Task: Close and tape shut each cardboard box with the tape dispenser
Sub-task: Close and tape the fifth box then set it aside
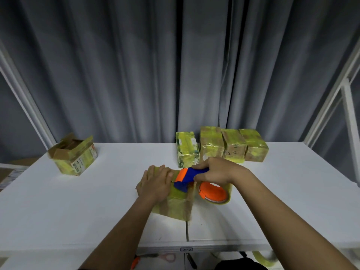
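Observation:
A small cardboard box (pixel 175 205) wrapped in yellowish tape sits at the middle of the white table (pixel 78 211). My left hand (pixel 154 183) presses flat on the box's top, fingers straight. My right hand (pixel 216 172) grips the blue handle of the orange-and-blue tape dispenser (pixel 190 178), whose blade end rests on the box top. The dispenser's orange tape roll (pixel 214 192) hangs off the box's right side.
An open box (pixel 75 155) with raised flaps stands at the far left. Several taped boxes (pixel 231 145) line the back right, one narrower box (pixel 187 150) beside them. Grey curtains hang behind. Scissors (pixel 165 257) lie below the table's front edge.

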